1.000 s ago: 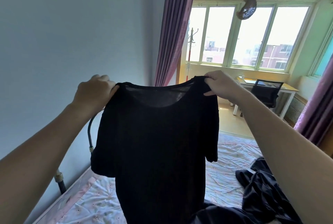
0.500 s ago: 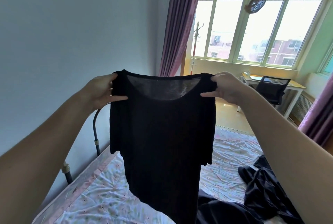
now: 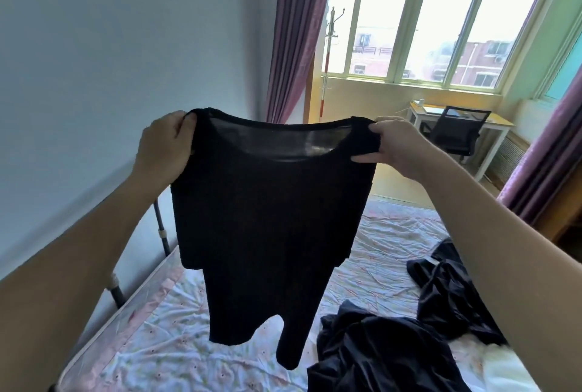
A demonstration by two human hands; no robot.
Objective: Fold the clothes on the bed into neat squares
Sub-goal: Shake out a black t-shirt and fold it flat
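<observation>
A black short-sleeved T-shirt hangs in the air in front of me, spread wide by its shoulders, its hem clear of the bed. My left hand grips the left shoulder seam. My right hand pinches the right shoulder between thumb and fingers. The neckline faces me and light shines through the thin back fabric. Below lies the bed with a pale flowered sheet. More dark clothes lie crumpled on it at the lower right, and another dark garment lies further right.
A blue wall runs along the bed's left side, with a metal bed rail against it. Purple curtains frame a big window. A desk and a black office chair stand at the far right.
Both hands have spread wider apart and lowered a little, stretching the shirt flat. The view has tipped down, showing more of the bed and the shirt's hem.
</observation>
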